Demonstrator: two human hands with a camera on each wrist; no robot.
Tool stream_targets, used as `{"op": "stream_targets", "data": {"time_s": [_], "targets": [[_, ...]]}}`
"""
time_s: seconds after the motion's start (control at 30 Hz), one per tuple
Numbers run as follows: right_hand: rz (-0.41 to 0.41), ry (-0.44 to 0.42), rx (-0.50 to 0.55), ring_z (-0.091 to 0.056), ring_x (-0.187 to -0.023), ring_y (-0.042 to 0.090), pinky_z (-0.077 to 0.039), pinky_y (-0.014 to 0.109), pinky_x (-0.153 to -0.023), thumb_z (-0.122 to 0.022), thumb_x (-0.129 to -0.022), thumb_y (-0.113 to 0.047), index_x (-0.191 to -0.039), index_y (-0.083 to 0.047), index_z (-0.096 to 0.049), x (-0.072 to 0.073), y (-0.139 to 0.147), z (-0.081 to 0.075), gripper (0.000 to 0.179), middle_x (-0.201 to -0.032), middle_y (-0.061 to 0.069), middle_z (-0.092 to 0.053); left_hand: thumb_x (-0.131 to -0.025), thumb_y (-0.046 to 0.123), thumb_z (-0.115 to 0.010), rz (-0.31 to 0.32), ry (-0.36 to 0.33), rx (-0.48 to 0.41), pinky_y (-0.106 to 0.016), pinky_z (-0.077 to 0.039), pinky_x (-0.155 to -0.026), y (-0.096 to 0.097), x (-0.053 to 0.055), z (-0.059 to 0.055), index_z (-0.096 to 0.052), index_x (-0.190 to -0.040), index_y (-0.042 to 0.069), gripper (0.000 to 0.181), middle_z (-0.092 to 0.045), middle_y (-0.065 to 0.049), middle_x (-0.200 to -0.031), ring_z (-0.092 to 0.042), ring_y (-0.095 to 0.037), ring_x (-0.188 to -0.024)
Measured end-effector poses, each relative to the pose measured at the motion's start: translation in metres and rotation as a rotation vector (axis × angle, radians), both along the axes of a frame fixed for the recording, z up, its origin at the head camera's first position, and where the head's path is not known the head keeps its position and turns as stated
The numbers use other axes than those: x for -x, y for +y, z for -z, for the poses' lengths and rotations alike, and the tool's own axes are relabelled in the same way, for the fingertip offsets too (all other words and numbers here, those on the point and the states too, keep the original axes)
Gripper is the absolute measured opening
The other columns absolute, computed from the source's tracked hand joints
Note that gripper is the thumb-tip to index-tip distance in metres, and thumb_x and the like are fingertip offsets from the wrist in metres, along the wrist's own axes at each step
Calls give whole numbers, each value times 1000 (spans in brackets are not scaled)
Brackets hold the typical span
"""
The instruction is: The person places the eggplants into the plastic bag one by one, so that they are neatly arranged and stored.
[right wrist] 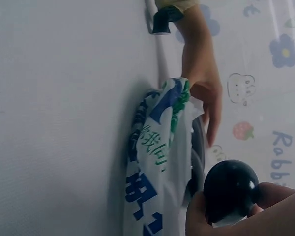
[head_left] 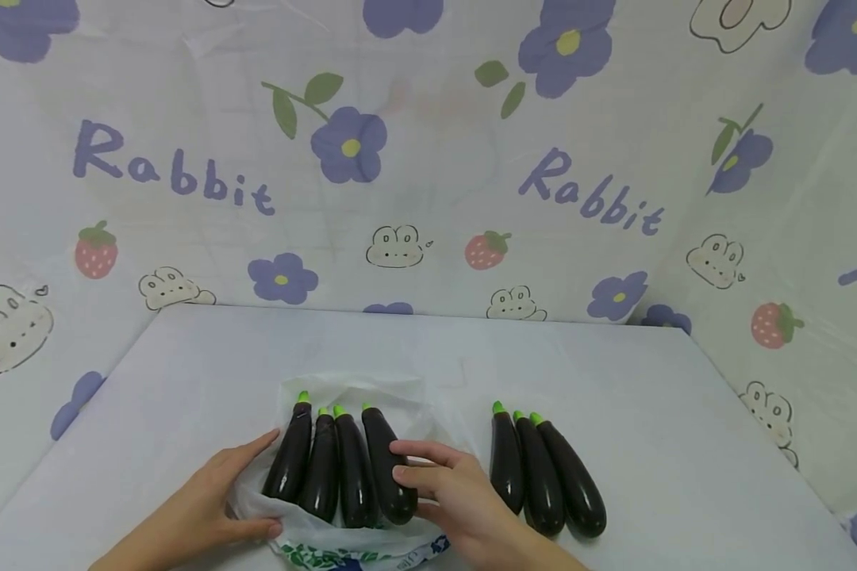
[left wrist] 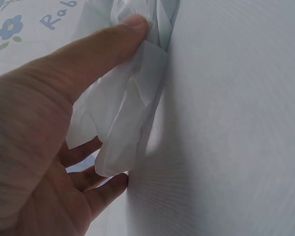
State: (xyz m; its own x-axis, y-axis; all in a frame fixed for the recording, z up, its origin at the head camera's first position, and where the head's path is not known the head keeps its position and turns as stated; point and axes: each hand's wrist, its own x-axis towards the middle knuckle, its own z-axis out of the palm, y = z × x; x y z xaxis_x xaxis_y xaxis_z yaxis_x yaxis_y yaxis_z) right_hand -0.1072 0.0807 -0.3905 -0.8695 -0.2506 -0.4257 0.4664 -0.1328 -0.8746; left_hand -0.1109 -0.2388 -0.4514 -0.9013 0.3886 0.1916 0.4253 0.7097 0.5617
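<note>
A white plastic bag (head_left: 314,527) with green and blue print lies spread on the table, its rim folded down at the front. Several dark eggplants with green stem ends lie side by side on it, one of them this eggplant (head_left: 321,468). My right hand (head_left: 464,496) grips the rightmost eggplant (head_left: 382,444) on the bag; the right wrist view shows its round end (right wrist: 231,189) between thumb and fingers. At the bag's left side is my left hand (head_left: 207,496), thumb resting on the plastic, fingers extended along the far side. In the left wrist view crumpled plastic (left wrist: 123,98) lies between them.
Three more eggplants (head_left: 543,472) lie close together on the white table (head_left: 685,444), right of the bag and beside my right hand. A curtain (head_left: 428,198) printed with flowers, rabbits and strawberries hangs behind the table and along its sides.
</note>
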Motion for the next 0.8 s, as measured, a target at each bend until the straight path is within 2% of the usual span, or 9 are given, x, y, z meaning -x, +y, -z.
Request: {"op": "stream_targets", "data": {"time_s": [0.27,0.43,0.6,0.8], "targets": [[-9,-36,-15,-61,-87,24,-51,38,-80,-68,-91,-3,-124,-6,-67,6,-2,12,33,-115,14,-60,-69,65,-78,3,-14,9,-55,-45,-90,0,2,0,-41,-150,11,104,-53,-10,-134,-50,-29,-117],[3,-30,-16,-62,-82,23,-53,37,-77,-68,-90,0,-122,-4,-67,8,-2,13,32,-112,15,-60,-70,63,-78,6,6,13,-54,-45,-89,0,2,1,-42,-148,9,102,-54,-10,-132,-51,-28,-116],[9,-25,-41,-62,-81,22,-53,37,-77,-67,-89,2,-121,-3,-66,12,0,17,32,-113,15,-57,-70,63,-78,5,-3,14,-53,-46,-88,0,1,1,-42,-148,9,102,-55,-9,-131,-51,-27,-115],[-32,-2,-94,-64,-85,23,-53,40,-80,-68,-88,3,-119,-3,-67,14,4,21,31,-112,15,-60,-70,64,-77,10,9,20,-51,-47,-88,0,1,1,-42,-149,10,102,-54,-8,-131,-51,-26,-115]]}}
